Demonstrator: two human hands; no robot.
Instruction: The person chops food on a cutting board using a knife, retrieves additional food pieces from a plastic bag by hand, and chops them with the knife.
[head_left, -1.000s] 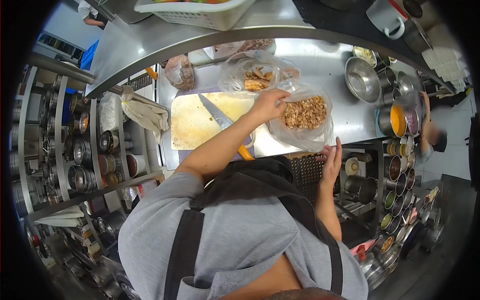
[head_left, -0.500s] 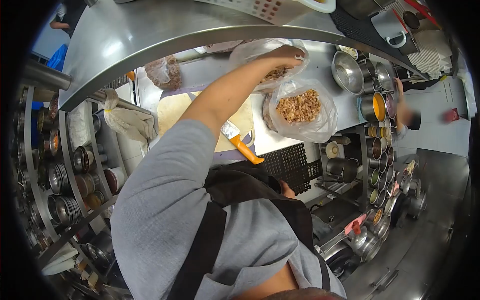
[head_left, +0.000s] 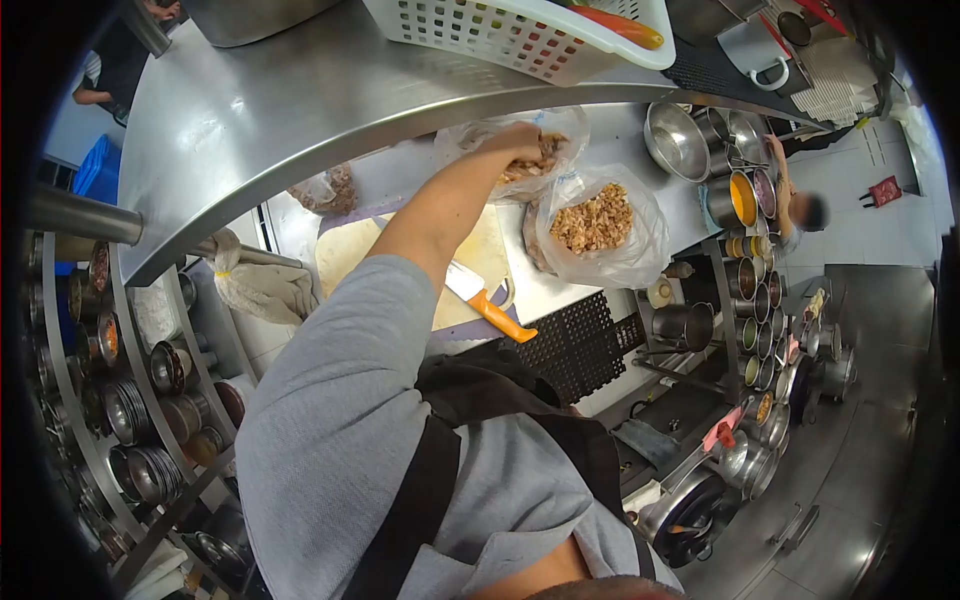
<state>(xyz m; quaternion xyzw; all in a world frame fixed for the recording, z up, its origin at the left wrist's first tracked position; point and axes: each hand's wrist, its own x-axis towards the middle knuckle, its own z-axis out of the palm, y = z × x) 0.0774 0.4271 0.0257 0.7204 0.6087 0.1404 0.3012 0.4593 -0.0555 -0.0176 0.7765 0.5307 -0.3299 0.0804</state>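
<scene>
My left hand (head_left: pixel 518 142) reaches into a clear plastic bag (head_left: pixel 470 130) at the back of the steel counter. Its fingers are down among brownish chopped pieces (head_left: pixel 535 168) that look like meat, and I cannot make out how they are bent. Beside it, nearer me, a second open plastic bag (head_left: pixel 648 240) holds more chopped pieces (head_left: pixel 592 222). A knife with an orange handle (head_left: pixel 503 317) lies on the pale cutting board (head_left: pixel 480 240), its handle sticking out past the edge. My right hand is hidden behind my body and apron.
Overhead runs a steel shelf (head_left: pixel 270 110) with a white perforated basket (head_left: pixel 480 40). Right of the bags are a steel bowl (head_left: pixel 677 142) and several pots. A tied bag (head_left: pixel 325 190) lies at the back left, a cloth (head_left: pixel 262 285) hangs left, and another person (head_left: pixel 790 200) stands at right.
My left hand has moved left and lower, from the far right side of the back bag to down among its pieces. My right hand, partly visible earlier by my apron, has gone out of sight.
</scene>
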